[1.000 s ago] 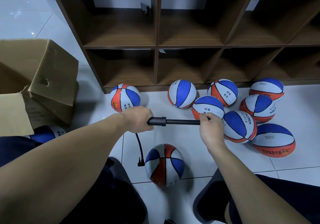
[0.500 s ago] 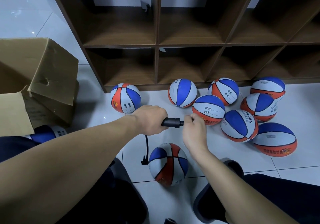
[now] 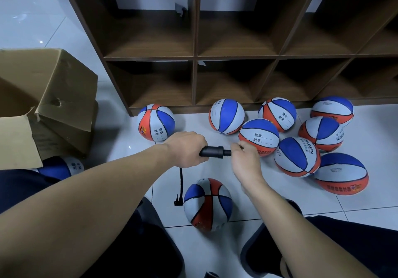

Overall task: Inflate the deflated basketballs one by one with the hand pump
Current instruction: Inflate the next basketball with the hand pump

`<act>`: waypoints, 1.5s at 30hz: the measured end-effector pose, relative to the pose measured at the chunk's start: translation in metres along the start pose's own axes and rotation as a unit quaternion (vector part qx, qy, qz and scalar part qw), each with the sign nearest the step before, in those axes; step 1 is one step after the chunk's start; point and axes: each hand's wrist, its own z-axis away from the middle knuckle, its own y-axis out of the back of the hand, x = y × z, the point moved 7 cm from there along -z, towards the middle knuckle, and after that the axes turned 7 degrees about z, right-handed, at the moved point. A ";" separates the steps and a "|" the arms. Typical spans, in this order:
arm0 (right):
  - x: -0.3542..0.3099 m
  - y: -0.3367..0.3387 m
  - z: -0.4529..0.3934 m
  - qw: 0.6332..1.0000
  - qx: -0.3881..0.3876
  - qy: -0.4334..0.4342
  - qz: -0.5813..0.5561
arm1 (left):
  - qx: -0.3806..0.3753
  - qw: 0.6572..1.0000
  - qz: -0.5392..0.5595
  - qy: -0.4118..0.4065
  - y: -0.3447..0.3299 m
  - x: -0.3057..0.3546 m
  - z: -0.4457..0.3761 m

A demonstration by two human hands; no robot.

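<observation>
While hands pump, cardboard box (image 3: 53, 97) gapes.

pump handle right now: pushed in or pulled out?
Pushed in. The right hand on the handle sits almost against the hand pump barrel, which the left hand grips; hardly any rod shows.

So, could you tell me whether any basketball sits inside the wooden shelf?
No, the shelf compartments hold no balls; the basketballs lie on the floor.
</observation>
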 end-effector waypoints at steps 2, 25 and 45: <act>0.008 0.010 -0.007 0.999 0.010 -0.034 -0.029 | -0.005 1.000 0.001 0.016 0.000 -0.010 0.002; -0.009 -0.007 0.020 0.999 0.032 0.009 -0.015 | -0.002 1.000 -0.007 0.004 0.003 0.008 0.003; 0.000 0.022 -0.005 1.000 0.017 0.010 -0.025 | -0.014 0.999 0.018 0.034 -0.003 -0.034 0.008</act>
